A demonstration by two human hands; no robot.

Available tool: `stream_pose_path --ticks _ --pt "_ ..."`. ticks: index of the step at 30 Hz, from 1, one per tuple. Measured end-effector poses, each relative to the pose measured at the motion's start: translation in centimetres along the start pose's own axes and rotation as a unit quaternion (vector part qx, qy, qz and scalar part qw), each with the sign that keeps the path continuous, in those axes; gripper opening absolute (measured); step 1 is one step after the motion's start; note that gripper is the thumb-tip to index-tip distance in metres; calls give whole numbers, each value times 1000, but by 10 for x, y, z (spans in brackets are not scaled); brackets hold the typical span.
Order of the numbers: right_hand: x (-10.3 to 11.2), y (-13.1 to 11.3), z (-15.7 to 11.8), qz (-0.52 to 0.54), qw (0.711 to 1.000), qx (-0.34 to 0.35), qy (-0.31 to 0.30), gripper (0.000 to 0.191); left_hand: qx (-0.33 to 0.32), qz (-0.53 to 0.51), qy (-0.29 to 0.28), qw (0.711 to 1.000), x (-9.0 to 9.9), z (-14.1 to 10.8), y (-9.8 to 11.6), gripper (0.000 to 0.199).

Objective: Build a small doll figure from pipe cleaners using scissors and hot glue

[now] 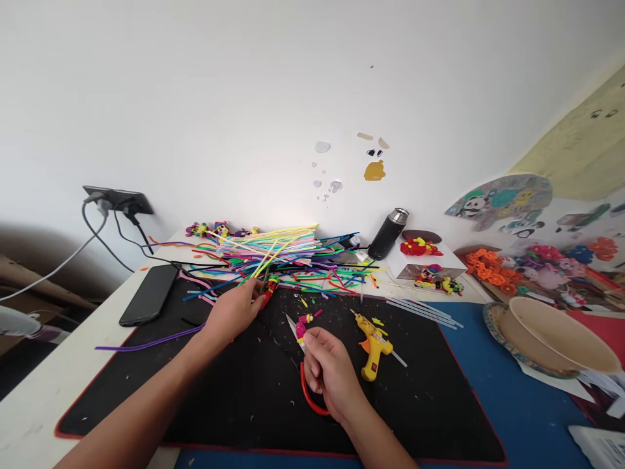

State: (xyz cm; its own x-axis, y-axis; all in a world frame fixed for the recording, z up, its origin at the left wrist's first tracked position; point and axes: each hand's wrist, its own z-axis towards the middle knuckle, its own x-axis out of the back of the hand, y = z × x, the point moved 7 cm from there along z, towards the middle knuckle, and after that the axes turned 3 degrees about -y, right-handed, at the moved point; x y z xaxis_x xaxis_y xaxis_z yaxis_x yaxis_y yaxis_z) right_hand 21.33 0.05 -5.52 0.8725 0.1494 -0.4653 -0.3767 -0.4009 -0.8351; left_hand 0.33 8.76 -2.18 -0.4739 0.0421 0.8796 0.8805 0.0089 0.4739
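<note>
Left hand (pixel 235 309): stretched forward, palm down, fingers bent at the red figure (pixel 269 292) beside the stem pile (pixel 273 253); grip cannot be told
Right hand (pixel 328 365): thumb and forefinger pinching the magenta piece (pixel 301 328)
Magenta piece: above the scissors (pixel 306 393)

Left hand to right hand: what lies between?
The head view shows the red piece at the left hand, then a scissors blade and the pink piece at the right hand, over the black mat.
</note>
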Motion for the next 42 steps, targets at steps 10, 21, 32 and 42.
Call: stream_pose_path --ticks 10,21,32,42 --pt "-4 12 -1 -2 999 -31 -14 58 18 37 -31 999 -12 6 -3 35" --pt "-6 14 -2 3 999 -34 -23 56 -2 -85 -12 996 -23 9 -8 42" --pt "-5 -1 4 -20 1000 -18 -15 53 85 -599 -71 793 -27 -11 0 58" --pt "-3 -51 31 -207 973 96 45 40 108 -717 -85 684 -42 -21 22 46"
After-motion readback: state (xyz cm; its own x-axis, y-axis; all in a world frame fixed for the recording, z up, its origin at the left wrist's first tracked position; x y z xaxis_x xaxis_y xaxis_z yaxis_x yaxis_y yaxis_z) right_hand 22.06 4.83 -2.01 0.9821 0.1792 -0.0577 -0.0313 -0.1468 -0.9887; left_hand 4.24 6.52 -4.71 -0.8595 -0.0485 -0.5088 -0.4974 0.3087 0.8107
